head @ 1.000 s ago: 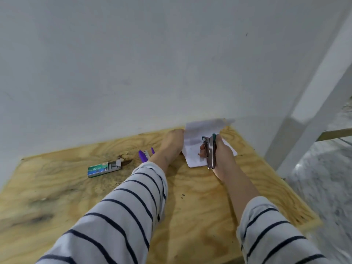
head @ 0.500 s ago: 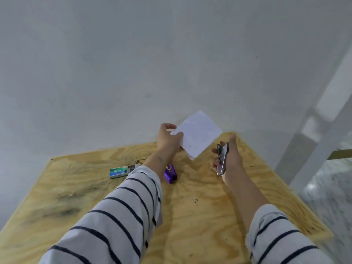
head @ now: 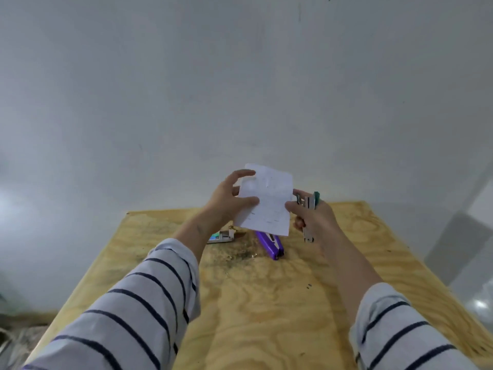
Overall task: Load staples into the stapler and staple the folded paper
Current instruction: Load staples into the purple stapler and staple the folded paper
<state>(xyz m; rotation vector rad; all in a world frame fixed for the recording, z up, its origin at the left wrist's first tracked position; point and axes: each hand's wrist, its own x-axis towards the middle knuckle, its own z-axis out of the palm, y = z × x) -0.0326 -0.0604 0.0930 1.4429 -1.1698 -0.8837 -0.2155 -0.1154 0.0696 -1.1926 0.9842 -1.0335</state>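
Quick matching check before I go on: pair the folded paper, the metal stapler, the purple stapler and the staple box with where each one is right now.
Things:
1. folded paper
2. metal stapler
3. purple stapler
4. staple box

Places:
A. lying on the wooden table, below the paper
B. gripped in the right hand alone
C. on the table, by the left wrist
D. held up between both hands; left hand

Pairs: 1-D, 2-B, 3-A, 4-C

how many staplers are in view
2: a metal stapler in the right hand, and a purple stapler on the table, partly behind the paper.
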